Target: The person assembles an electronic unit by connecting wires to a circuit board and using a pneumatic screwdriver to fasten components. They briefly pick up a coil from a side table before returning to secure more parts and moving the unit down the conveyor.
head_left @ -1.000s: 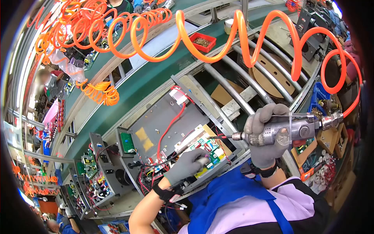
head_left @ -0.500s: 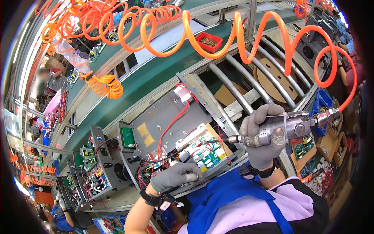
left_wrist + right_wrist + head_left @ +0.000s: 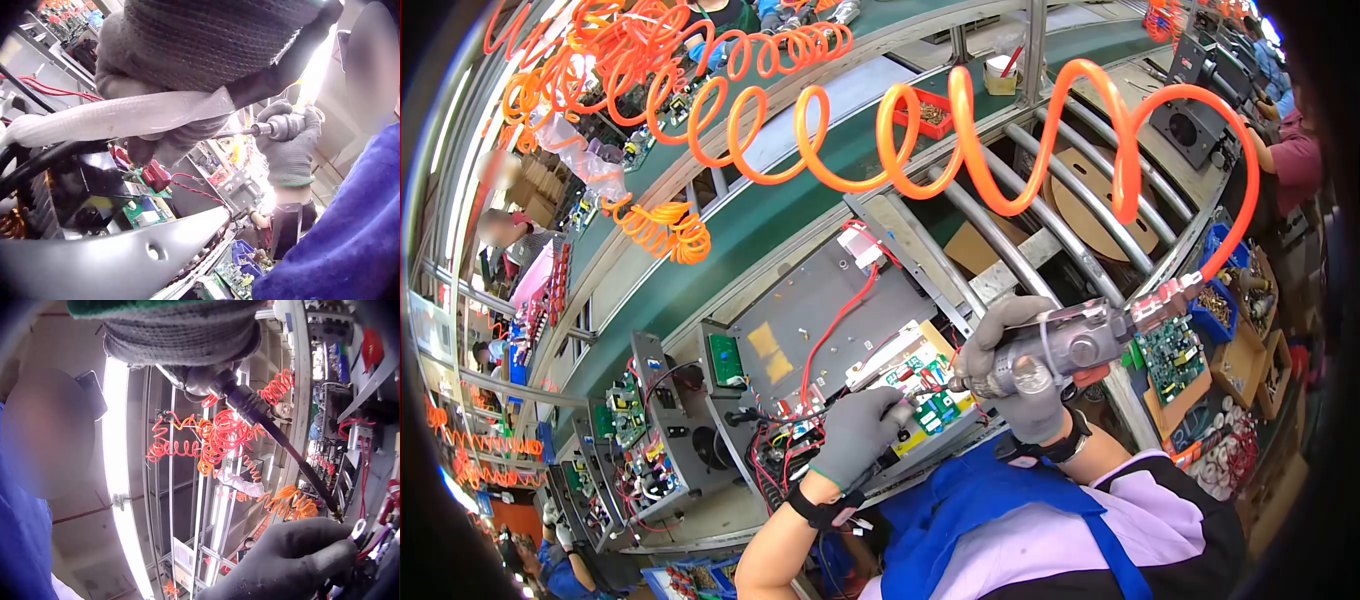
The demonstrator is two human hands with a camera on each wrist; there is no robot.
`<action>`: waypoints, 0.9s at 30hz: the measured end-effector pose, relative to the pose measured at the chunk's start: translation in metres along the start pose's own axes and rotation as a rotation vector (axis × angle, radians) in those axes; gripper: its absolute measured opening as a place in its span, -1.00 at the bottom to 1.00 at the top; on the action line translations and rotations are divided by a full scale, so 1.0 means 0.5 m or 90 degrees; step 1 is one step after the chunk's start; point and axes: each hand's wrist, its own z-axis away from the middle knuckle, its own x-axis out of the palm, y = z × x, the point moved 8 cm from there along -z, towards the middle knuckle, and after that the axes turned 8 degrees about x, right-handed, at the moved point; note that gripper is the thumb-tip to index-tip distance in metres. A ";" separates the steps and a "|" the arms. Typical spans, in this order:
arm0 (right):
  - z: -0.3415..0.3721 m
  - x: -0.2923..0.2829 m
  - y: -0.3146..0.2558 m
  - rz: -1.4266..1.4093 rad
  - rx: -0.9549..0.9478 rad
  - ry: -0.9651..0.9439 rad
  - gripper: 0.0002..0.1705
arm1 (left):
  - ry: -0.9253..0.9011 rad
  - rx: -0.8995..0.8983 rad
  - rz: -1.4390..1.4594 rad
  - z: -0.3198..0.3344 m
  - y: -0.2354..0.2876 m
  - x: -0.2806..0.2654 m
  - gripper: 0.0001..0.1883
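The right hand (image 3: 1015, 375), in a grey glove, grips a metal air driver (image 3: 1065, 345) level, pointing left over a green circuit board (image 3: 940, 405) inside an open grey metal case (image 3: 800, 300). In the right wrist view the driver's long bit (image 3: 300, 459) ends at a brass-coloured tip just above the gloved left hand (image 3: 287, 559). A pale ring-shaped part (image 3: 358, 529) shows beside the left fingertips. The left hand (image 3: 855, 440) lies over the case's near side with curled fingers; whether they pinch anything is hidden. Black cable (image 3: 56, 164) runs beneath it.
An orange coiled hose (image 3: 970, 150) arches overhead to the driver. Metal rollers (image 3: 1000, 235) and a green belt (image 3: 650, 305) lie beyond. More open cases (image 3: 685, 430) stand left. A loose board (image 3: 1175, 360) and blue bins (image 3: 1220, 310) are at right.
The driver and right hand have moved left and slightly down, tilting the driver. The left hand pulled back from the board, then came up and right to the bit's end.
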 end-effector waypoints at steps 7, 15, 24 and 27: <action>0.005 -0.009 0.057 0.109 0.014 -0.072 -0.44 | 0.013 0.057 -0.036 -0.005 -0.025 0.017 -0.72; 0.020 0.026 0.079 0.337 -0.034 -0.159 -0.49 | -0.002 0.089 -0.106 -0.009 -0.016 0.041 -0.83; 0.020 0.077 0.098 0.519 -0.013 -0.233 -0.55 | 0.001 0.065 -0.205 -0.015 -0.051 0.103 -0.77; 0.017 0.115 0.092 0.570 -0.139 -0.258 -0.53 | 0.004 0.104 -0.208 0.002 -0.055 0.092 -0.77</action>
